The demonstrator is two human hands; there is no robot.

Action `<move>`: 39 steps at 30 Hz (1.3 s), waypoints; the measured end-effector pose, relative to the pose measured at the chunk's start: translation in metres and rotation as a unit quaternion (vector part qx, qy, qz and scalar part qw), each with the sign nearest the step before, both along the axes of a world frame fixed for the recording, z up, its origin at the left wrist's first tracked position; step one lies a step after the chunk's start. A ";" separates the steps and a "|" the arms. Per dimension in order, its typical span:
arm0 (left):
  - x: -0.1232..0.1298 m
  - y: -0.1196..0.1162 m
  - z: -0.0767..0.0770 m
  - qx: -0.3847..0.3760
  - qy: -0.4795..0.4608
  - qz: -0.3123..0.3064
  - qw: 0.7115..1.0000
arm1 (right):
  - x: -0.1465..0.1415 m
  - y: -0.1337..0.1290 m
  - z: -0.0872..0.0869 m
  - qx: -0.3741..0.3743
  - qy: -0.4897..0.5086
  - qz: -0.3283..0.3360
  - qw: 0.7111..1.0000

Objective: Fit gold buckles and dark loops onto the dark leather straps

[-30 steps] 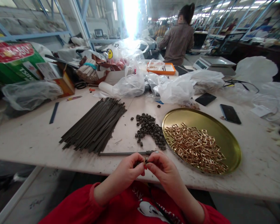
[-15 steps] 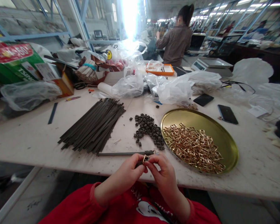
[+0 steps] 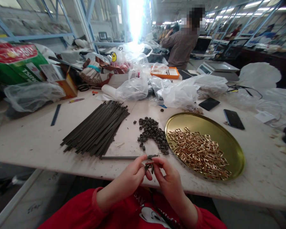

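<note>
Near the table's front edge, my left hand and my right hand meet, fingertips closed on a short dark strap end with a small metal buckle. Fingers hide much of it, so how strap and buckle join cannot be made out. Just beyond my hands a long dark strap lies flat along the edge. Past that is a heap of small dark strap loops. To the right stands a round gold tray bearing many gold buckles. At the left lies a pile of dark straps.
Clear plastic bags cover the table's far side, near an orange-rimmed box and a scale. Two phone-like dark slabs, one a phone, lie behind the tray. A green box stands far left. Another person stands beyond.
My fingers have shifted their hold and turned the strap end; the gold buckle shows less now. The view has moved slightly. The person beyond has raised an arm.
</note>
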State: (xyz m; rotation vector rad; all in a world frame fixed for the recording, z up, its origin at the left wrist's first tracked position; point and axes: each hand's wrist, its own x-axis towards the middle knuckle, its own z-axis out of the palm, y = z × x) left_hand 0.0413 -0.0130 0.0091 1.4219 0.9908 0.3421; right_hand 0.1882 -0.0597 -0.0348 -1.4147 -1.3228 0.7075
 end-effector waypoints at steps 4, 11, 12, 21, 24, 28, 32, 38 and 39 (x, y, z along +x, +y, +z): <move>-0.004 0.000 -0.001 0.028 -0.027 -0.063 0.997 | -0.003 0.003 0.005 -0.130 0.273 0.041 0.952; -0.002 0.003 -0.012 0.001 -0.069 -0.027 0.997 | -0.005 0.009 -0.006 -0.208 0.433 0.083 0.873; -0.002 0.005 -0.014 -0.013 -0.069 -0.019 0.997 | -0.002 0.015 -0.006 -0.204 0.385 0.084 0.896; -0.011 0.028 -0.011 -0.011 0.015 0.070 0.997 | -0.011 0.085 -0.007 -0.130 -0.320 0.052 0.937; -0.014 0.031 -0.011 -0.013 0.026 0.088 0.996 | -0.017 0.091 -0.012 -0.134 -0.315 0.043 0.939; -0.016 0.036 -0.016 0.001 0.033 0.086 0.996 | -0.008 0.084 -0.008 -0.121 -0.287 0.056 0.949; -0.014 0.042 -0.021 0.028 0.029 0.087 0.995 | 0.000 0.070 0.006 -0.155 0.003 0.085 0.984; -0.011 0.041 -0.019 0.073 0.047 0.046 0.995 | -0.004 0.053 0.019 -0.177 0.241 0.109 0.948; -0.011 0.040 -0.018 0.075 0.051 0.043 0.995 | -0.004 0.052 0.020 -0.172 0.241 0.108 0.949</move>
